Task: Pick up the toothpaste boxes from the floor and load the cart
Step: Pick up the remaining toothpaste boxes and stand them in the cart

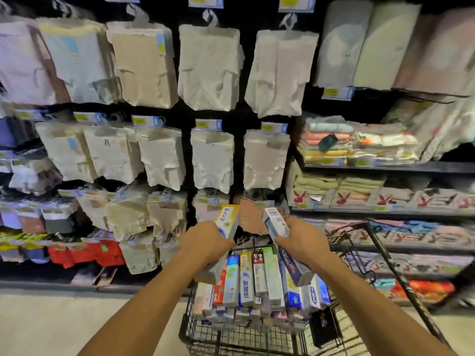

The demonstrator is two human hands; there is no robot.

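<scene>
Holding one toothpaste box apiece, both hands are poised above the cart [189,322]. The left hand [205,244] is closed round the middle of a yellow-and-white box [228,220], upper end tilted up and away over the cart's far left side. The right hand [302,242] grips a blue-and-white box [275,223] in like manner over the cart's far right side. Blur leaves it uncertain whether the dark blue end showing below the right hand belongs to that same box or to a second one. Inside the cart, a row of boxes [253,276] lies packed side by side on a lower layer, spanning most of the basket's width. A small black pouch [324,327] sits in the cart to the right of the stack. No boxes are seen on the floor beside the cart. Assessment: loading appears well advanced. Risks noted: the top row slopes, so a box dropped rather than laid could slide toward the near rim or dislodge its neighbours. A mid-length grip on smooth cardboard may let a box pivot on release. Pressing on the load could roll the cart away.
</scene>
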